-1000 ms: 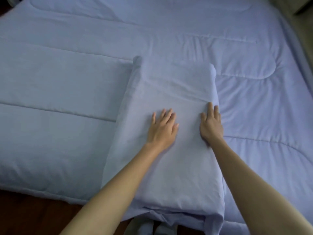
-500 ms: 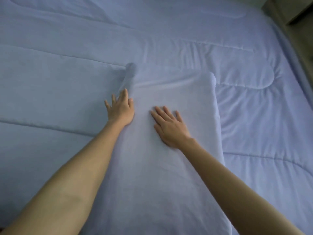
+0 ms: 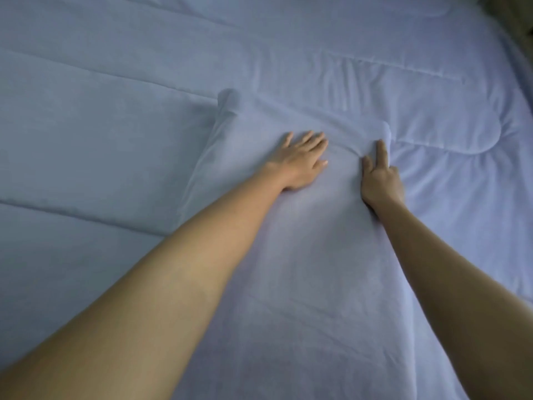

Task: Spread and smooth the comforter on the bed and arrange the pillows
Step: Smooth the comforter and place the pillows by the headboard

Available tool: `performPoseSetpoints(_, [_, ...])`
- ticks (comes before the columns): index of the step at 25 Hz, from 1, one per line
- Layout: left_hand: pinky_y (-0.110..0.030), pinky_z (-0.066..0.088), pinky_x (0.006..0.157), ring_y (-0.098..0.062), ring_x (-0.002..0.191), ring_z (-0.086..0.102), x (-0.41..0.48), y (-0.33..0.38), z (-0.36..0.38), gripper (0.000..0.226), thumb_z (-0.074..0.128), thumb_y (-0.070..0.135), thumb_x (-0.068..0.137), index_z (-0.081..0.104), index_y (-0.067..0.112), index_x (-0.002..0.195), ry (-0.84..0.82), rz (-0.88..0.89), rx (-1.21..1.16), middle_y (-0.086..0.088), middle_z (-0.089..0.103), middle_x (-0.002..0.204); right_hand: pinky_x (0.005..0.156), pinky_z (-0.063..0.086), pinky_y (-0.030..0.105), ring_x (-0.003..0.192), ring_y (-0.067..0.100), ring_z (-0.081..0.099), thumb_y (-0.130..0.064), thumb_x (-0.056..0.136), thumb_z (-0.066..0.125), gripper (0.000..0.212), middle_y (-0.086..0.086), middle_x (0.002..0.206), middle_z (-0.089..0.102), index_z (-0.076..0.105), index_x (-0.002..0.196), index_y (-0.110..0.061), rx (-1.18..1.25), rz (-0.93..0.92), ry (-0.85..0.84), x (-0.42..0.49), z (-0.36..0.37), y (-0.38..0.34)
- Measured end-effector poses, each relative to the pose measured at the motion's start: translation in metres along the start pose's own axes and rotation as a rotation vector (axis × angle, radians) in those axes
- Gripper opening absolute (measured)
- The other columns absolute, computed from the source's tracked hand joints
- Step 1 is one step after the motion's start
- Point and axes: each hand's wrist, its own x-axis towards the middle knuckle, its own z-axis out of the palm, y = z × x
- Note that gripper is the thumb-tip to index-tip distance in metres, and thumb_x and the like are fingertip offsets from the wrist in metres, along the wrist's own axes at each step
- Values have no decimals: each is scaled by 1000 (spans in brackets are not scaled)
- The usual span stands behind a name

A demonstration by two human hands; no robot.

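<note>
- We see the pillow (image 3: 288, 269), in a pale lavender case, lying flat on top of the comforter (image 3: 115, 111); its long side runs away from us and its near end passes out of the bottom of the view
- The comforter is the same lavender, quilted, and covers all of the bed that shows; the pillow sits a little right of the middle of the view, with comforter on its left, its right and beyond its far end
- The pillow's far left corner (image 3: 229, 101) stands up as a small rounded bump
- Our left hand (image 3: 300, 163) rests palm down on the far part of the pillow, fingers straight and slightly spread, holding nothing
- Our right hand (image 3: 380, 183) lies along the pillow's right edge, near its far right corner; the index finger and thumb are stretched out on the fabric, and the other fingers bend down over the edge, so we cannot tell whether they grip the pillow or only press it
- The two hands are apart, with a strip of creased pillowcase between them
- Fine wrinkles fan out in the comforter just right of the right hand
- Both forearms are bare and reach in from the bottom of the view
- A dark patch (image 3: 519, 21) shows past the bed at the top right; we cannot tell what it is
</note>
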Motion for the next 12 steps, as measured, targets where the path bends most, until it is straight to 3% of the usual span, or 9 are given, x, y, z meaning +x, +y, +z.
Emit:
performPoseSetpoints(4, [-51,1,118,-17,149,1,12,-55,0,59,21,44,99,9,19,152,72,-254,41,5,4,161,98,37,44,118,44,50,-55,97,24,55,27,134,47,6,148,-45,-9,-8,27,-2,-1,1])
performPoseSetpoints(8, [-57,21,113,-32,146,14,-50,-94,6,61,23,49,97,6,28,152,127,-549,-161,6,1,161,94,39,43,117,42,52,-55,97,26,61,26,134,51,0,150,-40,-39,20,29,-21,-3,2])
performPoseSetpoints(10, [-51,30,108,-39,138,31,-90,-81,15,63,25,51,97,2,30,152,129,-681,-308,-5,10,160,95,39,43,118,42,52,-55,96,28,64,25,137,49,3,151,-33,-10,54,17,-43,-4,8])
performPoseSetpoints(12, [-47,38,101,-41,128,44,-129,-63,24,65,28,53,96,5,29,152,155,-781,-387,-16,30,152,95,40,45,118,43,52,-56,95,29,62,26,135,51,19,146,-22,62,107,-18,-73,-7,20])
